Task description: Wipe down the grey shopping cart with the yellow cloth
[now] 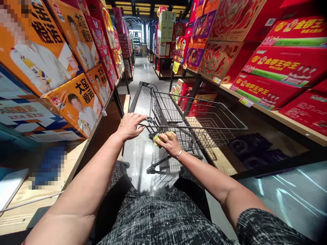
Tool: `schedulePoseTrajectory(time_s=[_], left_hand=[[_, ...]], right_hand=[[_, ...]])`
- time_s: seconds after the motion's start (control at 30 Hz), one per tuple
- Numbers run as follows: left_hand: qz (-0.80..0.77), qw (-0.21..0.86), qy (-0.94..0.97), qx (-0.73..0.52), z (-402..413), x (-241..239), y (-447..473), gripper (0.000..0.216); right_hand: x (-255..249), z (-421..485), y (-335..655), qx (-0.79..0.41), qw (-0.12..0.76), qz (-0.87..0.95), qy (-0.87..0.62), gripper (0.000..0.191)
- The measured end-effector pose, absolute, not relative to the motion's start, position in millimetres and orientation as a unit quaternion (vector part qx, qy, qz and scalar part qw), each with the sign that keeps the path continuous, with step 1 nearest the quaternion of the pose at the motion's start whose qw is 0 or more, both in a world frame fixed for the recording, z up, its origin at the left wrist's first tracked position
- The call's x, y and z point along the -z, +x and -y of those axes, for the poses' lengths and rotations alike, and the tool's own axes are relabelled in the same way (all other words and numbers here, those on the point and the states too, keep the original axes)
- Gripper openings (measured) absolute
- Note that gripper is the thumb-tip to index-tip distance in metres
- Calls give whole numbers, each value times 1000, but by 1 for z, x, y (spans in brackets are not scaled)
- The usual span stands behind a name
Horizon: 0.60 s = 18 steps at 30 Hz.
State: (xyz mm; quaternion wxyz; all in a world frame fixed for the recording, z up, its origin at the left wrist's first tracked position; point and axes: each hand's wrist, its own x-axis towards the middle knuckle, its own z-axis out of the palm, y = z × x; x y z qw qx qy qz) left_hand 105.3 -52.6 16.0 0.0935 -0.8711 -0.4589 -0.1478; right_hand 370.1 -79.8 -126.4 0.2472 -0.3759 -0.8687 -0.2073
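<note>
A dark wire shopping cart [201,115] stands in front of me, turned sideways in the aisle, its handle [136,97] toward the left. My left hand [130,126] is closed on the cart's frame near the handle end, thumb and fingers around the rim. In my right hand [170,144] is a yellow-green cloth [158,139], pressed against the cart's near corner wires. Part of the cloth is hidden under my fingers. The wire basket holds nothing that I can see.
Orange drink boxes [74,102] are stacked on the left shelf. Red boxes [278,64] fill the right shelf, whose wooden edge [260,103] runs close beside the cart. Purple packs [252,146] lie beneath it. A tiled aisle [143,69] leads away ahead.
</note>
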Motion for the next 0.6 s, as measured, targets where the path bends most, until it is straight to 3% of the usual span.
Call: schedulePoseTrajectory(time_s=[0.17, 0.33, 0.6], left_hand=[[451, 123, -869, 165, 57, -9, 109, 47], [457, 111, -858, 207, 56, 0, 104, 47], [499, 115, -826, 234, 67, 7, 110, 57]], right_hand=[[49, 67, 319, 146, 353, 800, -462, 53], [39, 62, 322, 65, 298, 777, -551, 63], [57, 63, 466, 100, 184, 617, -759, 58]])
